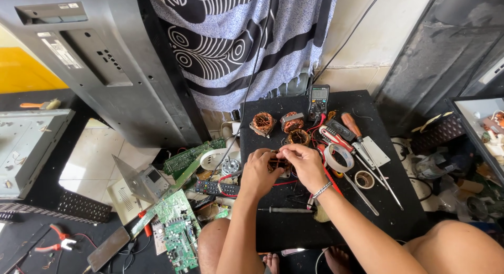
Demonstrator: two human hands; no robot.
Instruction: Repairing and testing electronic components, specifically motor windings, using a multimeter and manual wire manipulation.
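We are gripping a copper coil (277, 163) w/ both hands: left hand (258, 174) & right hand (304, 163) pinching it over the black board (294, 226), near the tape roll (338, 158).

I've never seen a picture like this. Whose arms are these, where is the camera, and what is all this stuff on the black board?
There is no machine here: these are a person's two bare arms, seen from a camera worn on the head and looking down, so there is only this one view. The left hand and the right hand together hold a small copper-wound coil over a black work board.

On the board lie three more copper coils, a multimeter, a roll of tape, a screwdriver with an orange handle and a soldering iron. On the floor to the left are green circuit boards, red pliers and a large grey panel leaning upright. A patterned cloth hangs behind.
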